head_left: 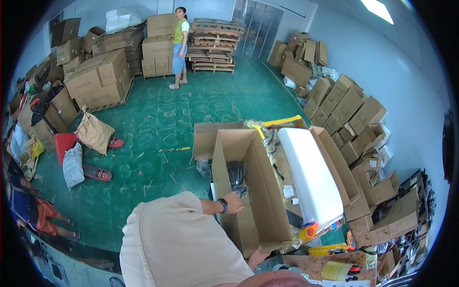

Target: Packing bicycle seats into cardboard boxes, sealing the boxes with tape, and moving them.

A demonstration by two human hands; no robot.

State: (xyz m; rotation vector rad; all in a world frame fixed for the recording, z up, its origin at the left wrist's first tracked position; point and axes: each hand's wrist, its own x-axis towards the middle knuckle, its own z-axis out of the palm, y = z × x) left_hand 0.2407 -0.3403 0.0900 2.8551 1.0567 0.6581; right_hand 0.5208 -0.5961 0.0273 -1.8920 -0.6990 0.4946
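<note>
A long, open cardboard box stands in front of me with its top uncovered. Inside, toward its far left, lies a dark bundle in shiny plastic. My left hand, with a black watch on its wrist, is closed over the box's left wall, near the bundle. At the box's near end, my right hand grips the lower edge; part of its fingers is hidden behind the cardboard.
Right of the box are a white foam roll, an orange tape dispenser and a black marker. Stacked cartons line the right wall. A person stands beside pallets; another person is at left.
</note>
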